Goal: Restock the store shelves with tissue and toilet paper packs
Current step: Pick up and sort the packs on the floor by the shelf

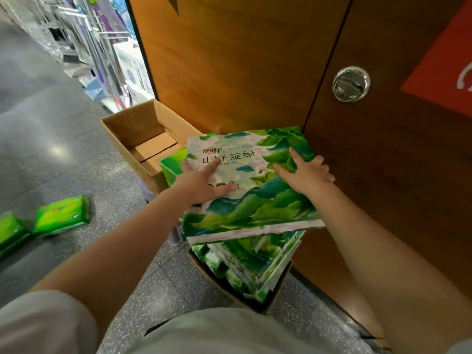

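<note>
A large flat tissue pack (245, 190) with green leaf print lies on top of a stack of similar packs (245, 264) standing in a cardboard box (212, 277) on the floor. My left hand (201, 182) rests flat on the pack's left part, fingers straight and spread. My right hand (306, 172) lies on the pack's right part, its fingers bent over the far right edge. Two smaller bright green tissue packs (61, 217) lie on the floor at the left.
An open cardboard box (122, 129) stands behind the stack, with a green pack (171, 164) beside it. A wooden cabinet wall (242, 60) with a round metal handle (351, 84) rises right behind. Store shelves (102, 47) run along the aisle at upper left.
</note>
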